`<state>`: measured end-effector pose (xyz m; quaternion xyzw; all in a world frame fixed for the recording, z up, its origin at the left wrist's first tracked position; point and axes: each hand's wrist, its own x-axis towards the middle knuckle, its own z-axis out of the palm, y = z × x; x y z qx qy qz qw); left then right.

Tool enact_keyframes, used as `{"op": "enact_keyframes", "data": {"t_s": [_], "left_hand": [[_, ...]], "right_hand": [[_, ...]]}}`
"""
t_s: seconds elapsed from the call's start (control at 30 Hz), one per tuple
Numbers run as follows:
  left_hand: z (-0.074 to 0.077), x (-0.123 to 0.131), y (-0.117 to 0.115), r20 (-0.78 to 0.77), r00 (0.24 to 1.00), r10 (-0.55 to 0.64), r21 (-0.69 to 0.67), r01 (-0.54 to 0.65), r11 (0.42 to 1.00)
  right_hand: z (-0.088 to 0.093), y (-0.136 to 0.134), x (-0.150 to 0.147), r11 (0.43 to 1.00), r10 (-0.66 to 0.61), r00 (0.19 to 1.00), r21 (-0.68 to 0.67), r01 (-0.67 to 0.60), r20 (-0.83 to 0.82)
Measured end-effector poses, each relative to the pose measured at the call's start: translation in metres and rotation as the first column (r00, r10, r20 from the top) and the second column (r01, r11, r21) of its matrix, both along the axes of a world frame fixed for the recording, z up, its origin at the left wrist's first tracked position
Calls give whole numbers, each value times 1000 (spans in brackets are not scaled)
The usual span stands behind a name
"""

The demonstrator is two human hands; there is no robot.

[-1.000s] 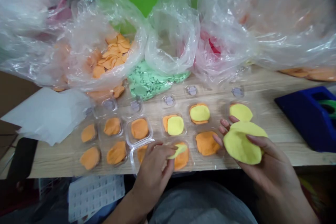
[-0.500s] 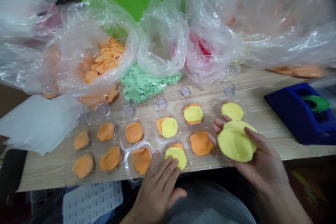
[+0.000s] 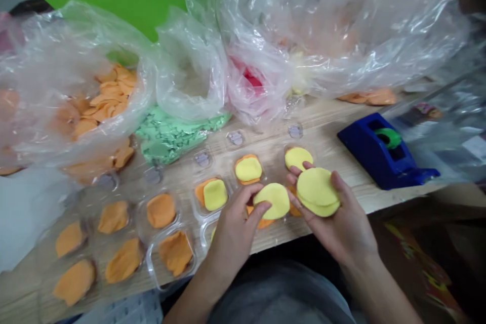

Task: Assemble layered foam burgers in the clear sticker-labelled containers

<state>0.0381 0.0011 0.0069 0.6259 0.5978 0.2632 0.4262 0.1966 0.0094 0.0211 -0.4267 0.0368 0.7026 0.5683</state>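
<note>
My left hand [image 3: 231, 233] pinches a flat, soft-looking yellow disc [image 3: 276, 200] between thumb and fingers. A small stack of yellow discs [image 3: 319, 188] lies in my right hand [image 3: 343, 235], with the thumb along its edge. Below both hands, clear plastic trays stand in rows; the one under the left hand's disc shows a bit of orange piece [image 3: 265, 223], mostly hidden. Farther back, a yellow disc [image 3: 248, 168] lies over orange in one tray and another yellow disc [image 3: 215, 194] in the tray beside it. Trays at the left hold an orange piece [image 3: 161, 210] each.
A blue tape dispenser [image 3: 374, 149] stands at the right. Along the back are a plastic bag of orange pieces [image 3: 110, 93], a bag of green pieces [image 3: 170, 134] and a pink-red bag [image 3: 252, 83]. White sheets [image 3: 26, 212] lie at the left edge.
My left hand has lifted from the front tray's yellow disc and now pinches another yellow disc beside the right hand's stack. The view has shifted to the right.
</note>
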Motion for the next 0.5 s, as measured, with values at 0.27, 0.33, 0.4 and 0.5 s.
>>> {"op": "enact_keyframes", "data": {"t_s": [0.27,0.33,0.4,0.5], "left_hand": [[-10,0,1,-655,755,-29,417,393,820],[3,13,5,-520,851,-72,482,362,798],[14,27,10,-425,886,-184,486,395,780],[23,41,17,-356,869,-343,460,483,745]], "right_hand": [[-4,-4,31,995,54,995,83,-48,-78],[-4,-6,24,982,146,972,149,-119,-184],[-3,-9,17,955,250,938,223,-197,-242],[-2,-12,15,904,344,920,330,-271,-187]]}}
